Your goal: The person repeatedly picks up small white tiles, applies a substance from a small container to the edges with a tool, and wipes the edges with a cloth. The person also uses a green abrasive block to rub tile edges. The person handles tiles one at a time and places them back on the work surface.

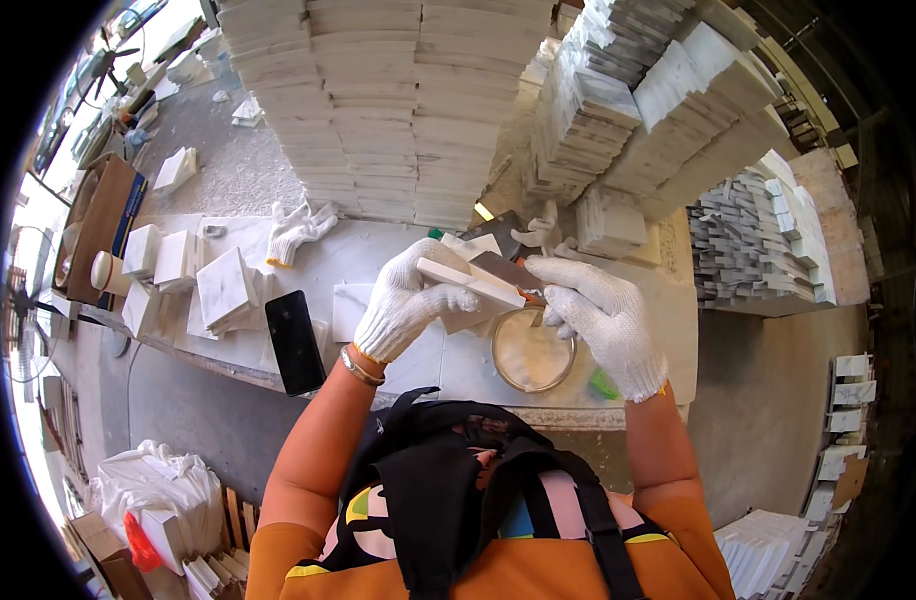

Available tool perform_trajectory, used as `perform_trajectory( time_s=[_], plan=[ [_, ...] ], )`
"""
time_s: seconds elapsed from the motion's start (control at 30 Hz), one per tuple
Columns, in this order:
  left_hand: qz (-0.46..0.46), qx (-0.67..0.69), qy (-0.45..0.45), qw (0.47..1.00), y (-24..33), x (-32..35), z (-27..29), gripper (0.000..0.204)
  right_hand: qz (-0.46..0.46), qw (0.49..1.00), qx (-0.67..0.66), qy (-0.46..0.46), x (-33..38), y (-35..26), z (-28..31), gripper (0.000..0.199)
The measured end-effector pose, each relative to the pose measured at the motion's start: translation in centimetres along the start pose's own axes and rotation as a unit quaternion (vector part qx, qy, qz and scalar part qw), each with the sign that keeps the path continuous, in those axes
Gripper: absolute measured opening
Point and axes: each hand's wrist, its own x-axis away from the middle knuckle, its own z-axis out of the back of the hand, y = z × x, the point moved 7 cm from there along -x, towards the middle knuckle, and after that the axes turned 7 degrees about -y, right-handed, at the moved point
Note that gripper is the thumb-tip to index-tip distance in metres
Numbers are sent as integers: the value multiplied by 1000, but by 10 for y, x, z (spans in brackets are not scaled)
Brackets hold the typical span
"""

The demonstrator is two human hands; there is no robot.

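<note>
My left hand (pixel 408 303), in a white knit glove, is closed round a narrow white marble tile piece (pixel 473 283) above the table. My right hand (pixel 603 318), gloved likewise, grips a putty knife by its largely hidden handle. The knife's flat grey blade (pixel 500 268) lies against or just behind the tile's far side; contact is unclear. Below and between the hands, a round tin (pixel 497 368) of whitish paste stands on the table. More white tile pieces lie behind the left hand, partly hidden by it.
A black phone (pixel 294 343) lies at the table's front left edge, near white tile blocks (pixel 226 288) and a spare glove (pixel 300 232). Tall stacks of marble tiles (pixel 378 110) rise behind. A green piece (pixel 605 384) sits by the right wrist. Tile stacks (pixel 753 240) stand right.
</note>
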Motion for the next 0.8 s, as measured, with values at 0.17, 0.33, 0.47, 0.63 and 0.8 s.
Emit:
perform_trajectory(
  time_s=[0.17,0.33,0.47,0.63,0.8],
  plan=[
    [7,-9,8,1000,4,0,-1,43,54,994,50,-79,-25,-7,-3,29],
    [14,-41,13,999,3,-2,0,40,88,983,100,-125,-38,-11,-8,28],
    [51,15,13,999,-9,-1,3,38,137,968,149,-145,-38,-15,-8,27],
    [28,-19,25,999,-1,1,1,38,173,954,223,-101,-28,-18,-9,29],
    [-6,-8,7,1000,1,2,-1,38,224,945,239,-18,-15,-15,-12,28]
  ],
)
